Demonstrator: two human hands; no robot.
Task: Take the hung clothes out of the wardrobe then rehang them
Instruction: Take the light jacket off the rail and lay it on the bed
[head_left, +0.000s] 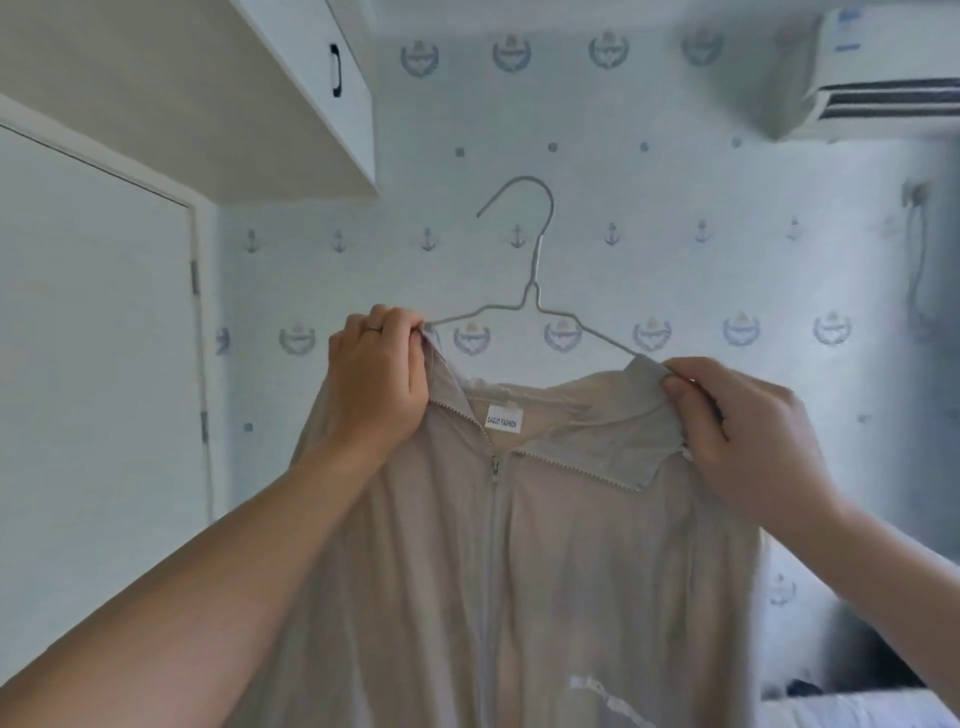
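Observation:
A beige zip-up jacket with a white neck label hangs in front of me on a thin grey wire hanger. The hanger's hook points up and to the left, free of any rail. My left hand pinches the jacket's left collar edge together with the hanger's left arm. My right hand pinches the right collar edge over the hanger's right arm. The zip is closed up to the chest and the collar lies open. The hanger's shoulders are hidden inside the cloth.
A white overhead cupboard with a black handle juts out at the upper left, above a white door. An air conditioner hangs at the upper right on the anchor-patterned wall. Bedding shows at the lower right.

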